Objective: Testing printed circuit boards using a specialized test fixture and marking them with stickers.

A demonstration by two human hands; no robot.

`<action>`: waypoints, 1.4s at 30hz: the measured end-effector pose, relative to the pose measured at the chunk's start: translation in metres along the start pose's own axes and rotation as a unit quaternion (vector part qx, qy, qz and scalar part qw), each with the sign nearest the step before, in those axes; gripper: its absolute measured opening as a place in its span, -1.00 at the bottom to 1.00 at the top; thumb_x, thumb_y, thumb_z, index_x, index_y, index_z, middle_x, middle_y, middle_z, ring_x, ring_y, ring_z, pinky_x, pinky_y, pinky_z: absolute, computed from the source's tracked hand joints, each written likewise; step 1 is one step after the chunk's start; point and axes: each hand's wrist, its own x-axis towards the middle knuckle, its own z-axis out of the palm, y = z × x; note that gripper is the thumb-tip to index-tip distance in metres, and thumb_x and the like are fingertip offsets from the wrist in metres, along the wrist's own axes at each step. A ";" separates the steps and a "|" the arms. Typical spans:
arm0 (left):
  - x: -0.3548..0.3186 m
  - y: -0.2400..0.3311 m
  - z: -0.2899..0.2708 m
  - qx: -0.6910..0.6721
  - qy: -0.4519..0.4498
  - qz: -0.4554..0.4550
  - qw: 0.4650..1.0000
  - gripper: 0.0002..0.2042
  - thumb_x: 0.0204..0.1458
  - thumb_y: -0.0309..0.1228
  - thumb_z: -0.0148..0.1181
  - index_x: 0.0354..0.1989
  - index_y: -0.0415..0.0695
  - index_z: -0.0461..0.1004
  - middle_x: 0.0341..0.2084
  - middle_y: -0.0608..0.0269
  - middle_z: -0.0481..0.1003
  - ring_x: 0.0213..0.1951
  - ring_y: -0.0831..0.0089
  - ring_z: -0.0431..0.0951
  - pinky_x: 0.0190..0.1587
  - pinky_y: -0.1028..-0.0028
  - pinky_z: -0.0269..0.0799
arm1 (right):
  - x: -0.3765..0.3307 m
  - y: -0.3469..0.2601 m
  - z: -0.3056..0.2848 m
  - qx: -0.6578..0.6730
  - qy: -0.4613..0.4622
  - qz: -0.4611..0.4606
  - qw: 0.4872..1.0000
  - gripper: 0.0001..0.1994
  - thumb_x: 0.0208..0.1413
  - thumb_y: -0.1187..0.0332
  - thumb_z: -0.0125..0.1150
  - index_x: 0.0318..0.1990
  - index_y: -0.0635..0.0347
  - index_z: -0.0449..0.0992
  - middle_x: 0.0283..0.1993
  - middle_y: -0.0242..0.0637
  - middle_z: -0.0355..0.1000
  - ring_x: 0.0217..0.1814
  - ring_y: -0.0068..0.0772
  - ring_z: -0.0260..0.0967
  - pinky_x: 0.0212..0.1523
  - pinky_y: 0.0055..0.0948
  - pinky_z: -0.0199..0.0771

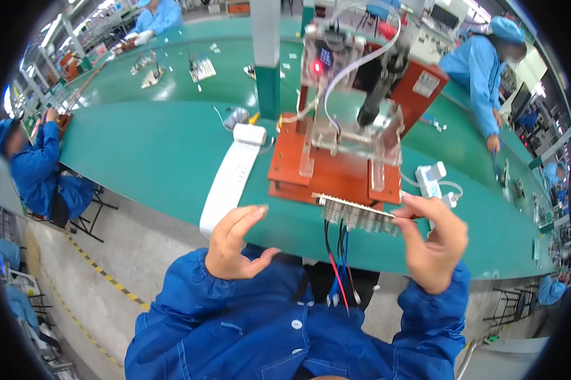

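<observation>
My right hand (434, 237) pinches the right end of a circuit board (358, 214), seen nearly edge-on, with rows of silvery parts along its underside. Black, red and blue wires (337, 263) hang from the board toward my lap. To the left, my left hand (238, 244) is raised with thumb and fingers apart and nothing between them. Just beyond the board stands a bench press fixture (355, 120) on a red-brown base (292, 166), with clear plastic plates, a black plunger and a small lit display. The board's far edge is close to the base's front; whether they touch I cannot tell.
A roll of white label paper (232, 174) trails over the green table (152, 152) left of the fixture. A white power strip (430, 183) lies to its right. Behind rises a grey post (266, 57). Co-workers in blue sit left (35, 168) and right (478, 73).
</observation>
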 end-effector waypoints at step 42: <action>0.034 -0.010 0.075 -0.048 -0.412 -0.044 0.909 0.00 -0.57 -0.32 0.60 0.29 -0.15 0.36 0.23 0.12 0.45 0.34 0.11 0.35 0.34 0.01 0.26 | -0.121 0.063 0.066 -0.053 -0.014 0.327 0.944 -0.93 -0.07 0.51 0.41 -0.39 0.17 0.65 -0.22 -0.36 0.59 0.10 -0.14 0.34 0.26 -0.13 0.24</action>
